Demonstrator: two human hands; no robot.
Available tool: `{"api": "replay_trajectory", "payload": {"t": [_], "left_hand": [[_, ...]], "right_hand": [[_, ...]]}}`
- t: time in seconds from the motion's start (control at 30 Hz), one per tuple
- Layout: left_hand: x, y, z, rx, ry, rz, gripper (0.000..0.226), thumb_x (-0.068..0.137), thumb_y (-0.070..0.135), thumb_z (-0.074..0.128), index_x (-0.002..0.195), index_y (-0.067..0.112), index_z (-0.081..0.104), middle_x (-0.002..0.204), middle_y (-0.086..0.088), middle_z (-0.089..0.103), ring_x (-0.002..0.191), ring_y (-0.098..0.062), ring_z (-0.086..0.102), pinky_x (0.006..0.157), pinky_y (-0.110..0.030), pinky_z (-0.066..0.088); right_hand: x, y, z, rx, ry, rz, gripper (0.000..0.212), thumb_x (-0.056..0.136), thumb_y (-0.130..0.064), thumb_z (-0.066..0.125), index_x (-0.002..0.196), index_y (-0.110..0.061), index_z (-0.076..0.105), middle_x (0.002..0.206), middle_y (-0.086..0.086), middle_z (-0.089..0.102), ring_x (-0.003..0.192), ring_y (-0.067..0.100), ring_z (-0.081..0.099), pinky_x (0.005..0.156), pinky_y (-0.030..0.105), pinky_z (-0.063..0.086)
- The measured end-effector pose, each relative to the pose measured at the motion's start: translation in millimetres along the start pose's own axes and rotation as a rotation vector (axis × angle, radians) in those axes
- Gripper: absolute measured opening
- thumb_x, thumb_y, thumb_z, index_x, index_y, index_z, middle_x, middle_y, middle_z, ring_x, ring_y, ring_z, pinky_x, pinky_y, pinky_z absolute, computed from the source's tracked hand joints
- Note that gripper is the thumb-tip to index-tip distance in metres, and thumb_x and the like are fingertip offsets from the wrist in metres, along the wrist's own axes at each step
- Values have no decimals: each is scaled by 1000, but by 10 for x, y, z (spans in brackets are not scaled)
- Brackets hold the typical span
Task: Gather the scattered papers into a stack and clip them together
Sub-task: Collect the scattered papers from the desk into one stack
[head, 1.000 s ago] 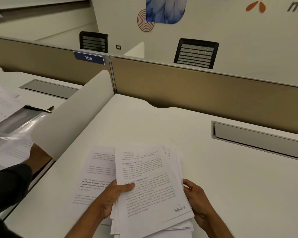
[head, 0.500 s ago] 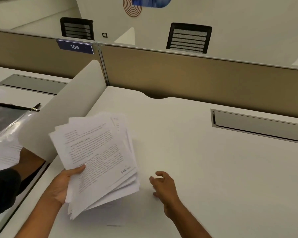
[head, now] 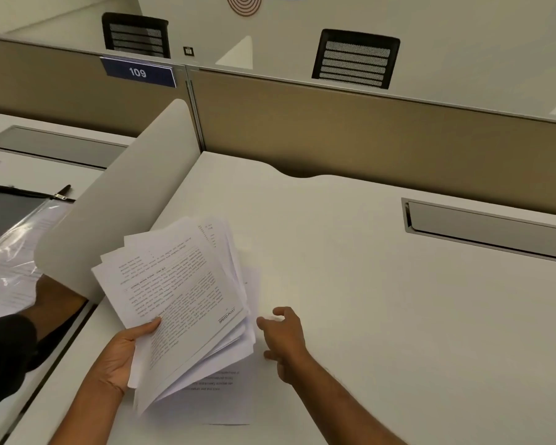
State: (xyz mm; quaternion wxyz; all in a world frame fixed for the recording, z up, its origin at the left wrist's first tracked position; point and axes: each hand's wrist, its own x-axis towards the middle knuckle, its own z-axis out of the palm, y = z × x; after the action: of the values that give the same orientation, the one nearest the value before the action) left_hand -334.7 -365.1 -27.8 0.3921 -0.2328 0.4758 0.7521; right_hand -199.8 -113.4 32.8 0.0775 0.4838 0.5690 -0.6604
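**Head view of a partitioned workstation with a white surface (head: 366,284).** A fanned, uneven stack of printed papers (head: 180,293) is held above the near left part of the surface. It is held by the left grip (head: 126,354), which is clamped on the stack's near left edge. The thumb (head: 148,326) is laid across the top sheet, and the fingers are hidden beneath. "SPEED POST" is printed near one corner of the top sheet. One further sheet (head: 215,396) is seen lying flat on the surface, partly covered by the raised stack. The right grip (head: 283,338) is shown just beside that sheet's right edge, its fingers apart and loosely curled, with nothing held. Whether the fingertips touch the sheet cannot be told. A curved white divider (head: 119,203) stands along the left edge of the surface. The far edge is closed by a tan partition (head: 334,130) bearing a blue plate (head: 137,72) marked "109". A grey cable flap (head: 488,226) is set into the surface at the right. Two black chair backs (head: 135,35) are visible beyond the partition. On the neighbouring surface at the left, a clear plastic folder (head: 10,252) containing paper is seen. Another person's arm (head: 4,348), in a dark sleeve, is at its near edge.
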Motion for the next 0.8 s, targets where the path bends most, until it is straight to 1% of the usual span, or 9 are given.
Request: {"api": "replay_trajectory", "payload": {"t": [0.07,0.1,0.2,0.27,0.33,0.57,0.67,0.73,0.8], "left_hand": [[19,6,-7,-2,7,0,28,94,11,58,113,8,79,116,-14,77,92,-30,78,86,-48,60],[21,4,-8,-2,10,-9,29,92,11,60,114,8,79,117,-14,77,93,-31,78,88,-49,60],[18,5,-18,-7,2,-40,40,88,11,62,127,8,72,126,-16,72,101,-33,75,94,-53,56],[29,6,-35,1,7,-41,47,88,11,63,135,8,66,137,-18,66,118,-36,67,104,-55,50],[51,3,-51,7,10,-23,49,88,10,63,137,8,64,143,-18,62,133,-37,56,114,-55,42],[75,-4,-55,20,6,-19,50,88,9,63,137,8,64,142,-17,63,135,-36,54,104,-52,50],[84,-10,-73,18,8,-24,52,87,9,64,139,9,63,146,-17,60,138,-39,51,116,-55,40],[93,-7,-88,15,6,-22,53,86,9,65,139,10,62,148,-18,57,141,-40,48,122,-55,30],[97,-6,-89,20,10,-9,54,85,8,65,139,9,62,148,-18,57,140,-40,48,122,-55,30]], "right_hand": [[37,-15,42,-1,11,2,50,98,-18,63,143,-16,43,125,3,49,79,10,52,100,45,56],[52,-19,62,-13,20,0,51,97,-18,64,143,-16,43,125,3,48,78,9,52,98,45,57],[75,-13,151,-67,51,-32,59,93,-25,71,144,-16,43,140,6,51,109,22,58,100,45,58],[77,-28,201,-79,41,-39,66,88,-32,75,144,-16,42,143,7,52,119,26,58,101,46,57],[89,-44,230,-76,9,-35,70,86,-35,76,142,-16,41,138,7,55,118,26,60,101,47,58],[112,-14,290,-66,-26,-32,70,86,-35,73,144,-13,40,139,11,54,120,30,60,99,43,58],[123,-7,290,-58,-21,-34,61,92,-31,69,143,-12,41,140,9,54,122,28,58,103,42,56],[140,-19,287,-55,-30,-37,51,92,-30,68,135,-11,47,132,9,58,112,24,59,93,34,55],[122,-35,285,-60,-78,-22,41,80,-31,67,112,-9,55,112,10,63,93,22,56,75,31,50]]}}
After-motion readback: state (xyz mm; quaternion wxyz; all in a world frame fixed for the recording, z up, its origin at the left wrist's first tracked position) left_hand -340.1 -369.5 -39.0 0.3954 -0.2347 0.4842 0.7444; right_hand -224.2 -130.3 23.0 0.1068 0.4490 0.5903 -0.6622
